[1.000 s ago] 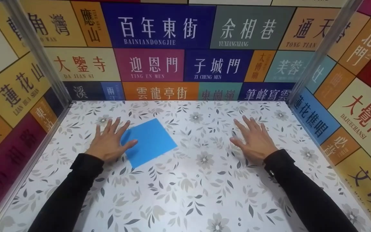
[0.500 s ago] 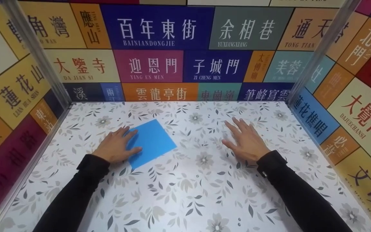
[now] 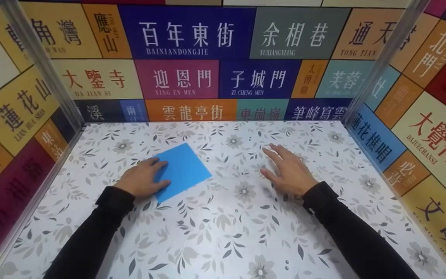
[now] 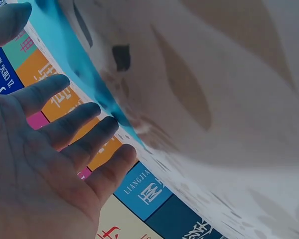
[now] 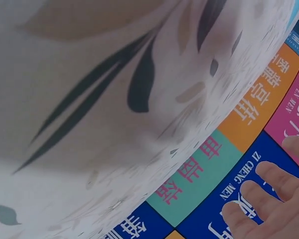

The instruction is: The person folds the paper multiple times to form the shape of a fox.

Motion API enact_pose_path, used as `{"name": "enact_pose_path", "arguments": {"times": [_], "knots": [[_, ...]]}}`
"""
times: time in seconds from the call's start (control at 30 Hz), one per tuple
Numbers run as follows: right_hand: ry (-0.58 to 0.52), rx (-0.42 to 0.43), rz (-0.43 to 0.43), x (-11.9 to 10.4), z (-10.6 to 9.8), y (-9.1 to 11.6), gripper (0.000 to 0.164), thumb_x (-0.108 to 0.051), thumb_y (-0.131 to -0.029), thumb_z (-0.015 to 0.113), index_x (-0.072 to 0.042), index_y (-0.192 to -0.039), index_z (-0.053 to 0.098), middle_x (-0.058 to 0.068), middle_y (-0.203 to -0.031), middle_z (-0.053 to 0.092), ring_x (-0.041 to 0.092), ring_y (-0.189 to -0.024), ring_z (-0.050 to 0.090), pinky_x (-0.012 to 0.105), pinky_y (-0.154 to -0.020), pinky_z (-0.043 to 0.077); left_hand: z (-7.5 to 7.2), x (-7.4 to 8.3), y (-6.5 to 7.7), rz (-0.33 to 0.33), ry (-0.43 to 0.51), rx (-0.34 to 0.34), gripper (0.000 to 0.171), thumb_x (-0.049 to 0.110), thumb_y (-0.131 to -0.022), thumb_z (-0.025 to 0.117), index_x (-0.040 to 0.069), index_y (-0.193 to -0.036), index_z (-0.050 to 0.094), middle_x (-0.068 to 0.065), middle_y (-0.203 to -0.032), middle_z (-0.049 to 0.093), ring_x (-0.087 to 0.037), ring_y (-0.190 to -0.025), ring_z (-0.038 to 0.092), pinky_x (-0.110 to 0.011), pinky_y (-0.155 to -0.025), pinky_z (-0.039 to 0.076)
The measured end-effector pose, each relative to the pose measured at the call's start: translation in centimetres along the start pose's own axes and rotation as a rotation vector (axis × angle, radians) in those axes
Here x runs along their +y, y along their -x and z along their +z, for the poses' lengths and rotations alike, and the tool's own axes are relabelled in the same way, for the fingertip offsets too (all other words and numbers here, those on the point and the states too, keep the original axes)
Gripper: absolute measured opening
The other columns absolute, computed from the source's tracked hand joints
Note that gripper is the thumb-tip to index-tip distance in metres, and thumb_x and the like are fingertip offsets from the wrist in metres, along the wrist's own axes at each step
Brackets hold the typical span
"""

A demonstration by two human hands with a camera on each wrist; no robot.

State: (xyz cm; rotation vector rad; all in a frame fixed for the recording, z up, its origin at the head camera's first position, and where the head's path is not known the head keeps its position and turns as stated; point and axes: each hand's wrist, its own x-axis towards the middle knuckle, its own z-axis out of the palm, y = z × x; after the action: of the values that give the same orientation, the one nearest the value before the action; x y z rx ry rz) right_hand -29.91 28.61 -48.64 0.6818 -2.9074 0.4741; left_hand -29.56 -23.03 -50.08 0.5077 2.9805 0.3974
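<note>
A square sheet of plain blue paper point(image 3: 186, 170) lies flat and turned at an angle on the left half of the tabletop. My left hand point(image 3: 139, 179) is over its left corner, with thumb and index fingertip overlapping the blue in the head view. Loosely extended fingers point(image 4: 82, 124) show in the left wrist view, next to the blue strip of the sheet. To the right of the paper, my right hand point(image 3: 290, 172) hovers over the table with spread fingers, holding nothing. Its bent fingertips point(image 5: 269, 177) appear at the lower right of the right wrist view.
The white tabletop point(image 3: 223, 240) is printed with grey leaves and flowers. Panels with large coloured place-name signs point(image 3: 186, 33) rise at the back and on both sides. Clear upright posts point(image 3: 385, 58) stand at the two back corners.
My left hand has moved right and lower, onto the paper's left corner, its fingers less spread. My right hand has shifted left towards the paper. The sheet has stayed in place.
</note>
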Motion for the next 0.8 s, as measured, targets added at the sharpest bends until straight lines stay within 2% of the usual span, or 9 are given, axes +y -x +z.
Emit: {"name": "enact_pose_path", "arguments": {"times": [0.23, 0.6, 0.8], "knots": [[-0.013, 0.041, -0.045, -1.1, 0.5, -0.2, 0.075, -0.052, -0.116, 0.069, -0.015, -0.178, 0.049, 0.021, -0.186, 0.045, 0.047, -0.170, 0.047, 0.070, -0.137, 0.042, 0.4, 0.7, -0.1, 0.005, 0.002, 0.001, 0.077, 0.056, -0.112, 0.070, 0.013, -0.174, 0.053, -0.027, -0.184, 0.043, -0.054, -0.169, 0.044, -0.075, -0.132, 0.045], [-0.054, 0.052, -0.071, -2.9, 1.1, -0.2, 0.066, -0.043, -0.115, 0.072, -0.017, -0.173, 0.056, 0.021, -0.181, 0.050, 0.048, -0.164, 0.053, 0.068, -0.132, 0.049, 0.3, 2.2, -0.2, -0.014, 0.010, -0.025, 0.077, 0.057, -0.112, 0.070, 0.014, -0.174, 0.054, -0.025, -0.185, 0.043, -0.052, -0.170, 0.044, -0.077, -0.130, 0.047], [-0.080, 0.069, -0.114, -4.0, 1.6, -0.2, 0.060, -0.038, -0.114, 0.075, -0.013, -0.167, 0.063, 0.021, -0.174, 0.056, 0.048, -0.159, 0.058, 0.067, -0.126, 0.055, 0.4, 3.2, -0.4, -0.021, 0.013, -0.033, 0.075, 0.056, -0.111, 0.071, 0.016, -0.173, 0.056, -0.024, -0.185, 0.044, -0.051, -0.170, 0.045, -0.077, -0.130, 0.047]]}}
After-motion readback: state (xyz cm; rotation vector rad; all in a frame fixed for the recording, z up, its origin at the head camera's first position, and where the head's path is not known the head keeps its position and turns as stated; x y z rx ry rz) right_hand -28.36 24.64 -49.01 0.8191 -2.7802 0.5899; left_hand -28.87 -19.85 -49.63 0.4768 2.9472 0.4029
